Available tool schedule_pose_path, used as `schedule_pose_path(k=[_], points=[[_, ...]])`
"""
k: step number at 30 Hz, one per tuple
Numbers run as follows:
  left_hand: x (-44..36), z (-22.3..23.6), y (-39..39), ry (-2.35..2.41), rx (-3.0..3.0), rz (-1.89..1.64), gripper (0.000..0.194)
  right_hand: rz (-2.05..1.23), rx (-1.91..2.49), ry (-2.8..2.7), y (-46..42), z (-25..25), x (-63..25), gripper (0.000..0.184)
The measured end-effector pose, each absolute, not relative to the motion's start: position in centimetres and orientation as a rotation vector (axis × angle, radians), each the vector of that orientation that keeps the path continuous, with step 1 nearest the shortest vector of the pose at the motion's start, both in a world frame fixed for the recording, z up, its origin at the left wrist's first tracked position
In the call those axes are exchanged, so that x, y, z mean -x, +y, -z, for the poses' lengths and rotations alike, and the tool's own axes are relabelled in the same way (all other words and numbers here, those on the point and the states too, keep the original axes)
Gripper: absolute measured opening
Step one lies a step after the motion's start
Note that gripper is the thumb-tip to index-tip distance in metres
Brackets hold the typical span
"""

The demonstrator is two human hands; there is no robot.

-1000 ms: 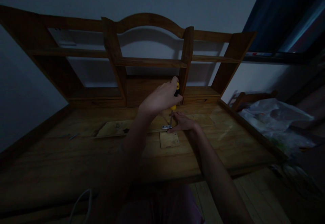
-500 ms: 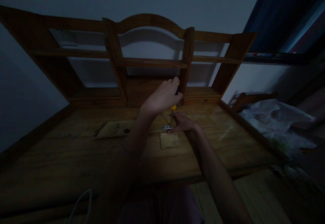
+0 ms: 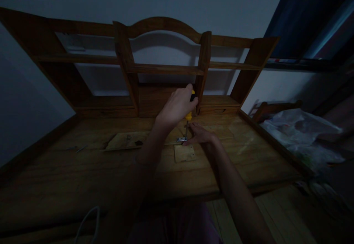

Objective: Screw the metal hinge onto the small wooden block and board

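Note:
My left hand (image 3: 177,105) is wrapped round the yellow and black handle of a screwdriver (image 3: 188,116). The screwdriver stands nearly upright, its shaft running down to the right end of a small silver metal fitting (image 3: 181,139). That fitting sits at the front edge of a long, thin wooden board (image 3: 125,140), whose middle is partly behind my left arm. Lying across the board, my right hand (image 3: 200,135) has its fingers spread, with the thumb close beside the fitting. Just in front is a small square wooden piece (image 3: 184,153) with small dark holes.
A wooden desk (image 3: 83,170) carries a shelf unit (image 3: 163,69) along its back. Small thin metal items (image 3: 81,149) lie to the left. A white cable (image 3: 96,222) loops at the front edge. Plastic bags (image 3: 295,129) are beyond the right rim. The room is dim.
My left hand has turned slightly round the handle and shifted a little, so more of the yellow and black handle shows. My right hand and the fitting stay in place.

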State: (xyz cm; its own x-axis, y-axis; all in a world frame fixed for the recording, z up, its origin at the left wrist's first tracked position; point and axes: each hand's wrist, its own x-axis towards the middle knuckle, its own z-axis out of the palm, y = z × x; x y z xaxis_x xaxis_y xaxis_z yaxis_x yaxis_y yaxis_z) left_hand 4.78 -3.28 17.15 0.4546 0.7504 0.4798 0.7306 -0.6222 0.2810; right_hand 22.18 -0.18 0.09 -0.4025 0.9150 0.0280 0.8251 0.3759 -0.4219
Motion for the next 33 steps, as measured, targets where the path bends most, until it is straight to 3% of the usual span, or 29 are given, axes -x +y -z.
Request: schedule_pose_path(k=[15,33], points=[[-4.85,-17.00,-3.66,1.293,-2.706,-0.964,0.028,-0.523,1.526,-2.364,-0.40,-0.33,-22.07,0.098],[-4.99,-16.94,-3.25,1.309,-2.721,-0.981,0.021,-0.526,1.524,-2.358,-0.12,0.23,-22.31,0.104]])
